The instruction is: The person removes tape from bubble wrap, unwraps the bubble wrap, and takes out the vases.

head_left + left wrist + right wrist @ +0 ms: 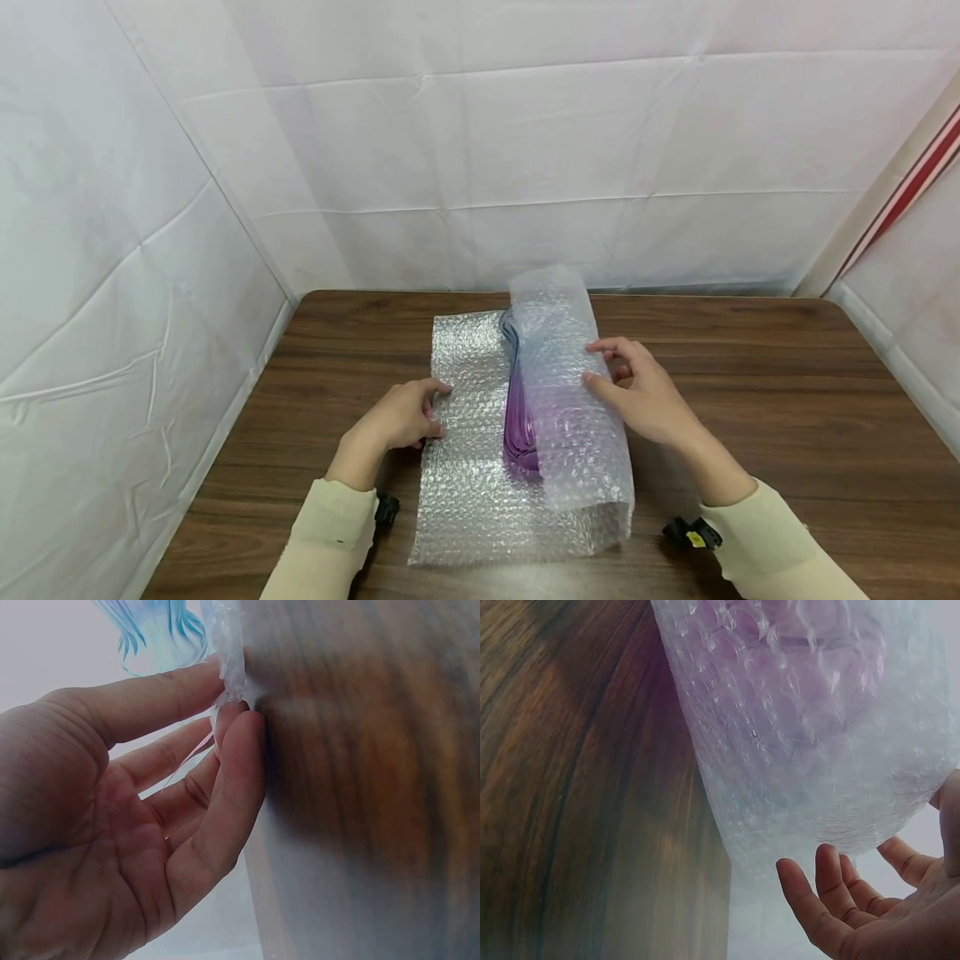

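A ribbed glass vase, blue at one end and purple at the other, lies on its side on a sheet of bubble wrap. The sheet's right part is folded over it, so much of the vase shows only through the plastic. At the sheet's left edge, my left hand pinches the wrap between thumb and fingers; the left wrist view shows this hand close up. My right hand touches the folded side with loosely spread fingers. In the right wrist view, the fingers lie beside the wrap without gripping it.
A dark wooden table carries the wrap. White cloth walls rise behind it and at both sides. A red and white strip runs down the right corner. Black wrist cameras sit under the sleeves.
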A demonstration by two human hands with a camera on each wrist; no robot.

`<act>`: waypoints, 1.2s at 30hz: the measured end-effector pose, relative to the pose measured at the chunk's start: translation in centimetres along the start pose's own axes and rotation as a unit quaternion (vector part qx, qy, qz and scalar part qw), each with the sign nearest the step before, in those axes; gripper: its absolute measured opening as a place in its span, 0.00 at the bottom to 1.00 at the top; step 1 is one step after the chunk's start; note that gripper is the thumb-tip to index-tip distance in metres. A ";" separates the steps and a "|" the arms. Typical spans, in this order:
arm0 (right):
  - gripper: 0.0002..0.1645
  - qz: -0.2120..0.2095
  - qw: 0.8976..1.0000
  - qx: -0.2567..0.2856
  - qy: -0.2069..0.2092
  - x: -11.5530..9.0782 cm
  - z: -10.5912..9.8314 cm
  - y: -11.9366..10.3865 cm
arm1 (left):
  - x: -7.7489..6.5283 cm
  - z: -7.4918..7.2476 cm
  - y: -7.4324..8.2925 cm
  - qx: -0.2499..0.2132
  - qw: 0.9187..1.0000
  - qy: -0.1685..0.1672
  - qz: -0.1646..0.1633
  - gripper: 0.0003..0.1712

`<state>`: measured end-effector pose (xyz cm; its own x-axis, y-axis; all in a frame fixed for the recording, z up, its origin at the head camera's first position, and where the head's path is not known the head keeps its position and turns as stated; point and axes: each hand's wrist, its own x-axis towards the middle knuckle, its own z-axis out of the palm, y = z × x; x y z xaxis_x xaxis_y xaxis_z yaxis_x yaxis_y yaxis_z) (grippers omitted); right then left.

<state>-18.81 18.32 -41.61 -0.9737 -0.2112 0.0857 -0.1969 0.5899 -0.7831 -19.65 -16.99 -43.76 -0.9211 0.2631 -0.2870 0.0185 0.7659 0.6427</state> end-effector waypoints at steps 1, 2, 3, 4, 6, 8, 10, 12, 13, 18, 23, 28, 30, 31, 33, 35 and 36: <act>0.25 0.001 1.000 0.001 0.000 -0.1 0.0 0.1 | 0.0 0.0 0.0 0.000 1.000 0.000 0.000 0.36; 0.25 0.002 1.000 0.001 0.000 -0.1 -0.1 0.2 | 0.0 0.0 0.0 0.000 1.000 -0.001 0.000 0.36; 0.25 0.003 1.000 0.001 -0.001 -0.2 -0.1 0.3 | 0.1 0.0 0.0 0.000 1.000 -0.001 -0.001 0.36; 0.25 0.006 1.000 0.001 -0.002 -0.2 -0.2 0.4 | 0.1 0.0 0.0 0.001 1.000 -0.001 0.000 0.36; 0.25 0.009 1.000 0.002 -0.002 -0.2 -0.3 0.5 | 0.1 0.0 -0.1 0.001 1.000 -0.001 0.000 0.36; 0.26 0.012 1.000 0.000 -0.004 -0.2 -0.3 0.7 | 0.1 0.0 -0.1 0.001 1.000 -0.001 0.000 0.36; 0.26 0.015 1.000 -0.002 -0.006 -0.2 -0.4 0.9 | 0.1 0.0 -0.1 0.001 1.000 -0.001 0.000 0.36; 0.26 0.017 1.000 -0.005 -0.008 -0.2 -0.4 1.0 | 0.2 0.0 -0.1 0.001 1.000 0.000 -0.001 0.36; 0.26 0.016 1.000 -0.005 -0.009 -0.2 -0.5 1.1 | 0.2 0.0 -0.2 0.002 1.000 0.000 -0.001 0.36; 0.26 0.015 1.000 -0.011 -0.010 -0.3 -0.6 1.2 | 0.2 0.0 -0.2 0.002 1.000 0.000 -0.003 0.36; 0.26 0.019 0.999 -0.023 -0.012 -0.4 -0.6 1.4 | 0.2 0.0 -0.2 0.000 1.000 -0.002 -0.003 0.36; 0.27 0.023 0.999 -0.029 -0.004 -0.5 -0.7 1.5 | 0.1 0.0 -0.2 -0.001 1.000 -0.001 -0.003 0.36; 0.27 0.025 0.999 -0.030 0.001 -0.5 -0.8 1.4 | 0.1 0.0 -0.2 -0.001 1.000 -0.001 -0.003 0.36; 0.28 0.026 0.999 -0.031 0.004 -0.5 -0.9 1.3 | 0.1 0.0 -0.2 0.000 1.000 -0.001 -0.003 0.36; 0.27 0.028 0.999 -0.033 0.009 -0.6 -1.0 1.2 | 0.1 0.0 -0.2 0.001 1.000 -0.001 -0.002 0.36; 0.27 0.029 0.999 -0.031 0.013 -0.6 -1.2 1.1 | 0.1 0.0 -0.2 0.000 1.000 -0.002 -0.003 0.35; 0.27 0.029 0.999 -0.030 0.014 -0.6 -1.2 1.1 | 0.1 0.1 -0.2 -0.001 1.000 -0.003 -0.003 0.35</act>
<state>-18.62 20.02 -41.75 -0.9861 -0.1549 0.0594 -0.1466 0.6462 -0.7489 -19.77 -17.10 -43.99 -0.9190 0.2615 -0.2950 0.0118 0.7662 0.6425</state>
